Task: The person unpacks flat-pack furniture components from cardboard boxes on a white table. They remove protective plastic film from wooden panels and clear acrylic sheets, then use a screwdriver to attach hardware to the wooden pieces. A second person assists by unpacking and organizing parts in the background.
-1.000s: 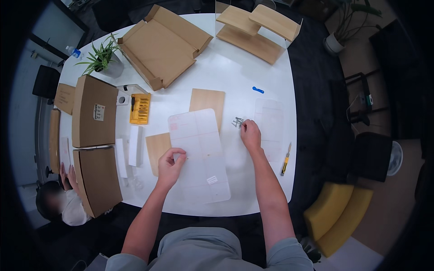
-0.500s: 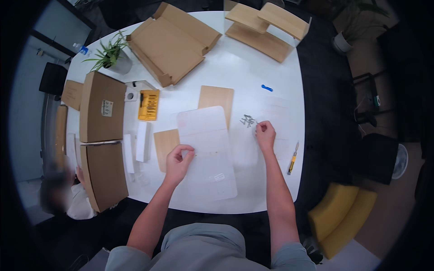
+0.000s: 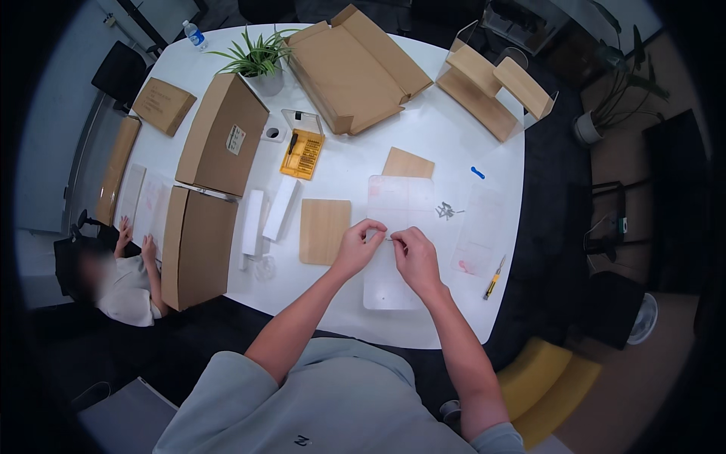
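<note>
Our right grip (image 3: 417,256) pinches a tiny piece (image 3: 389,238), probably light and stiff, best held endwise, beside our narrow left grip (image 3: 358,248), its hold unclear.

no wording can be read with certainty. at ten o'clock, the tall brown cardboard box standing on the table (image 3: 214,155) bears a square whitish paper label (image 3: 236,139) with dark handwritten characters in rows. farther out, also at ten o'clock, the small flat brown cardboard box (image 3: 164,106) carries faint lines of dark print. near eleven o'clock, the clear plastic bottle (image 3: 189,28) wears a blue label (image 3: 196,37), its print too tiny. near four o'clock, the rectangular clear plastic sheet (image 3: 478,227) shows a blurred reddish mark (image 3: 466,266). between six and seven o'clock, the grey-green fabric shirt (image 3: 302,393) has a small dark letter-like mark (image 3: 304,441).
</note>
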The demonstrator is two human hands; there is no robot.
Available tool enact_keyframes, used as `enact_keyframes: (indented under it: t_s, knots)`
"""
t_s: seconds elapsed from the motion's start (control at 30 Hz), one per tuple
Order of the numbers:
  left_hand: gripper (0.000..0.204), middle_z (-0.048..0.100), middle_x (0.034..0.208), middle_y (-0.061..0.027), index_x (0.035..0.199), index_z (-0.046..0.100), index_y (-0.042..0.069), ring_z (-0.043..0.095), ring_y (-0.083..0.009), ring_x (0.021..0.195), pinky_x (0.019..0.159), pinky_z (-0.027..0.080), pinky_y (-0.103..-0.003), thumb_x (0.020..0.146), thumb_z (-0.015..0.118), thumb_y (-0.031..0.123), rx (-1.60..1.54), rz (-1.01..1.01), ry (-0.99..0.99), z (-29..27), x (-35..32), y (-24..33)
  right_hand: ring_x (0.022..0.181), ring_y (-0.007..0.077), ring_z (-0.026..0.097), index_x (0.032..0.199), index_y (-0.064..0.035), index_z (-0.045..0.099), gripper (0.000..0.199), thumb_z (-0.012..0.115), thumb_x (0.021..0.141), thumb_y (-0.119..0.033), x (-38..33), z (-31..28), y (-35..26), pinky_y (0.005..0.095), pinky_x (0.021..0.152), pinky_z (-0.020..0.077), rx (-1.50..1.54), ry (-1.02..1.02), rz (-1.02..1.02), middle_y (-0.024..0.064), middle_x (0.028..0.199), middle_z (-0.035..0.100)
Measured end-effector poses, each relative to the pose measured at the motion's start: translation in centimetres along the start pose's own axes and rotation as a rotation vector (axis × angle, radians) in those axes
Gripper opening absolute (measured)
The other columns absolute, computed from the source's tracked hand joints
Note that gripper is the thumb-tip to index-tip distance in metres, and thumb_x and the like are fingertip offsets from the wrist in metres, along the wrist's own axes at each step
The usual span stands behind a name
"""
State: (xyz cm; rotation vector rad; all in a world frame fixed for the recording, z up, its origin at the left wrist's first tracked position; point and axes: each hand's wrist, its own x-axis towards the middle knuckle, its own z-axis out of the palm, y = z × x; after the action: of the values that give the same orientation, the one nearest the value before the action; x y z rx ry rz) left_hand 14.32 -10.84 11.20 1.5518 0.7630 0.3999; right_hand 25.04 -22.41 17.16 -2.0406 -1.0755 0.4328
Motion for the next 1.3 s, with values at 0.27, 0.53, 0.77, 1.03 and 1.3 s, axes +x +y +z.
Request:
enact_keyframes:
  t_s: [0.27, 0.53, 0.77, 1.03, 1.3]
  knots:
    - [0.01, 0.063, 0.078, 0.004, 0.095, 0.069, 0.006, 0.039, -0.0054, 0.062, 0.055, 0.036, -0.024, 0.086, 0.066, 0.01, -0.037, 0.007, 0.034, 0.0, -0.3, -0.8, 0.082, 0.0283, 0.063, 0.086, -0.0013, 0.065, 0.006, 0.063, 0.081, -0.004, 0.8, 0.4, -2.3, 0.0401, 0.067, 0.0544, -0.409, -0.123, -0.157, 0.0112, 0.084, 0.06]
    - [0.01, 0.059, 0.072, 0.0025, 0.095, 0.069, 0.006, 0.038, -0.0055, 0.06, 0.053, 0.035, -0.024, 0.085, 0.066, 0.007, -0.033, -0.013, 0.043, 0.2, -0.1, -0.7, 0.082, 0.0278, 0.063, 0.086, 0.0008, 0.065, 0.012, 0.059, 0.077, -0.004, 1.3, 1.3, -2.7, 0.0384, 0.065, 0.0556, -0.654, -0.195, -0.251, 0.0134, 0.087, 0.06]
    - [0.013, 0.058, 0.074, 0.0044, 0.096, 0.068, 0.003, 0.041, -0.0036, 0.064, 0.055, 0.036, -0.023, 0.084, 0.064, 0.004, -0.069, -0.009, 0.023, 0.2, 0.1, -1.7, 0.083, 0.0265, 0.064, 0.086, 0.0015, 0.063, 0.013, 0.061, 0.075, -0.003, 1.3, 1.7, -3.3, 0.0352, 0.066, 0.0565, -0.741, -0.221, -0.257, 0.0134, 0.086, 0.061]
    - [0.013, 0.057, 0.071, 0.0044, 0.096, 0.067, 0.003, 0.04, -0.0046, 0.063, 0.053, 0.035, -0.024, 0.084, 0.063, 0.002, -0.114, 0.039, 0.029, 0.4, 0.2, -2.2, 0.079, 0.0253, 0.066, 0.086, 0.0011, 0.065, 0.014, 0.063, 0.073, -0.004, 1.5, 2.4, -3.9, 0.0341, 0.061, 0.0573, -0.797, -0.197, -0.176, 0.0131, 0.083, 0.063]
    - [0.019, 0.062, 0.084, 0.001, 0.1, 0.067, 0.001, 0.049, -0.0052, 0.074, 0.063, 0.039, -0.021, 0.082, 0.062, -0.003, -0.166, 0.005, 0.017, 0.4, 0.5, -3.8, 0.081, 0.0268, 0.067, 0.086, 0.0001, 0.065, 0.013, 0.062, 0.075, -0.005, 1.4, 2.7, -3.1, 0.0372, 0.062, 0.0582, -0.593, -0.113, -0.082, 0.0135, 0.084, 0.064]
